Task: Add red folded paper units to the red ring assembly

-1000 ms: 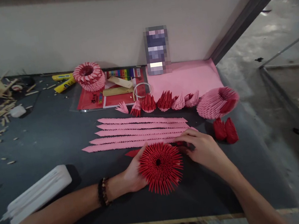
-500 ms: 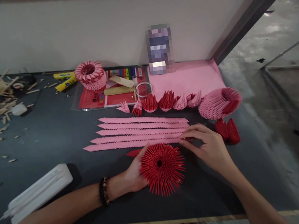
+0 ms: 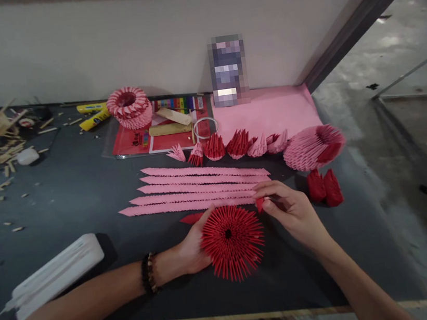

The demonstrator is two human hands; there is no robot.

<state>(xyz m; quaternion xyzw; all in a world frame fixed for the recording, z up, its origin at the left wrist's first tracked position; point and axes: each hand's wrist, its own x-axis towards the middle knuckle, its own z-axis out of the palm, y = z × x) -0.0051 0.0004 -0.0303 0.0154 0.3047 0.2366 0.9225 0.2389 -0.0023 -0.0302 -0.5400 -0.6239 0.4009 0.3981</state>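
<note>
My left hand [image 3: 196,245] is closed on the left side of a round red folded-paper piece [image 3: 233,242], spiky all round with a dark hole at its centre. Just right of it, my right hand [image 3: 288,203] pinches a small red folded-paper triangle [image 3: 260,205] between thumb and fingers. Behind both hands lie several long pink folded-paper strips [image 3: 197,189] side by side, pointed at the ends. A red paper piece [image 3: 190,218] pokes out behind my left hand. To the right of my right hand stand two red paper bundles [image 3: 324,187].
Several pink and red paper clusters [image 3: 238,143] form a row behind the strips, beside a pink folded-paper bowl [image 3: 314,146]. Further back are a pink-red paper ring [image 3: 128,108], glue sticks [image 3: 94,119], pink paper [image 3: 270,110] and a phone [image 3: 228,69]. A white power strip [image 3: 59,275] lies left.
My right hand has turned slightly and drawn back from the strips, and a small red paper triangle now shows in its fingertips. My left hand and the round red piece have hardly moved.
</note>
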